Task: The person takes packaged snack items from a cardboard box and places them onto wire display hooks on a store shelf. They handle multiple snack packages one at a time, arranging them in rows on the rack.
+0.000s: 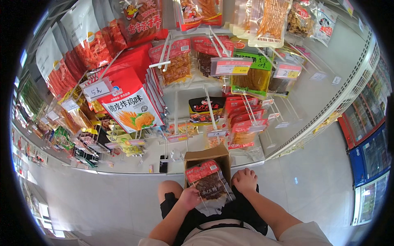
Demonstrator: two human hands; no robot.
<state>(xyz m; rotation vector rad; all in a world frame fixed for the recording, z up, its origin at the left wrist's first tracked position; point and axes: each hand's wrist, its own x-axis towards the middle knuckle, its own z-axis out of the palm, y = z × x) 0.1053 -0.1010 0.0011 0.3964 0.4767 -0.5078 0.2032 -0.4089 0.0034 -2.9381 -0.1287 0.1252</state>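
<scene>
A clear plastic snack packet with a red header and dark brown contents (211, 186) is pinched at its lower left edge by my left hand (190, 197). The packet tilts over the mouth of an open cardboard box (225, 160), which stands between my knees against the shelf base. What lies deeper in the box is hidden. My right hand (245, 180) rests on my right knee just beside the box, its fingers draped forward with nothing in them. On a hook above hangs a similar red-topped dark packet (205, 63).
Price-tagged metal hooks (210, 107) jut out toward me, many carrying snack bags. A large red-and-white bag (132, 106) hangs at left. A dark phone (163, 164) lies on the bottom shelf (129, 166). Right of me are a perforated shelf side (332, 113) and a blue-framed cooler (369, 153).
</scene>
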